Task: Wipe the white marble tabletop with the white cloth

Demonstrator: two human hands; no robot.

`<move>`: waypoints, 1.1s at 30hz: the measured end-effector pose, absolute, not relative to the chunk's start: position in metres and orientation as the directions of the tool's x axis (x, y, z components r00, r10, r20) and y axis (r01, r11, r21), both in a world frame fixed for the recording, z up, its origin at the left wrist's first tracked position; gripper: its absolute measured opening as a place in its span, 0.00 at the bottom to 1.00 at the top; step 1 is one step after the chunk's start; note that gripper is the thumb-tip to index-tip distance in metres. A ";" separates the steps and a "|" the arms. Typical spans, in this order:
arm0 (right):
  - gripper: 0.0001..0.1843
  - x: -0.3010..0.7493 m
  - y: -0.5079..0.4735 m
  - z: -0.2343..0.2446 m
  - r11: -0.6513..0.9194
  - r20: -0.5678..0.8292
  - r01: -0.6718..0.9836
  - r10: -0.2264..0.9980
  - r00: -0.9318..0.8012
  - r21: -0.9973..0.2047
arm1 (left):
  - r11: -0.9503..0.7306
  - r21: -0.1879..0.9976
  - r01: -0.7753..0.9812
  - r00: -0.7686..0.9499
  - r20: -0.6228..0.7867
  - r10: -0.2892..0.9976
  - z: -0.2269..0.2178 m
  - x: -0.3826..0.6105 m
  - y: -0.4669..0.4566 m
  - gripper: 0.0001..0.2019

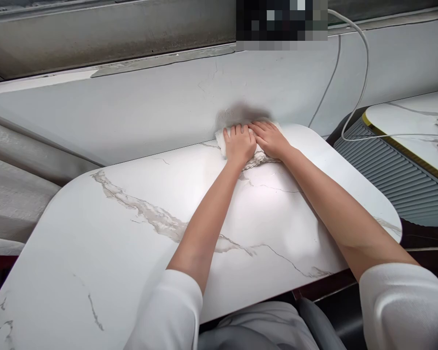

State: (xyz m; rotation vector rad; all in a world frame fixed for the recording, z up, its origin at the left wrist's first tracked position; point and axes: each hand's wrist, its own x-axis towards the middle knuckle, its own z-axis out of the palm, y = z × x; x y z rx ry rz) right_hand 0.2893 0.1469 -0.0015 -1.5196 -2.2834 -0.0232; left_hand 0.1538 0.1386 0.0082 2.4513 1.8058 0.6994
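A crumpled white cloth (260, 158) lies at the far edge of a white marble-patterned table (113, 233), close to the wall. My left hand (240, 142) bears down on its left part, fingers bent over the fabric. On the right part rests my right hand (270, 139), its fingers angled in towards the left hand. Both hands hold the cloth against the tabletop, and their fingertips nearly meet. The palms hide much of the cloth.
Behind the table runs a pale wall panel (149, 112) below a ledge. A white cable (367, 63) loops down at the right, over a second table with a ribbed grey side (405, 180). Pale curtain folds (18, 194) hang at the left.
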 end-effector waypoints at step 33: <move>0.32 0.361 -0.117 0.006 0.355 0.238 0.928 0.917 -0.321 -0.117 | -0.620 0.142 0.772 0.562 0.304 0.769 0.009 0.203 -0.081 0.30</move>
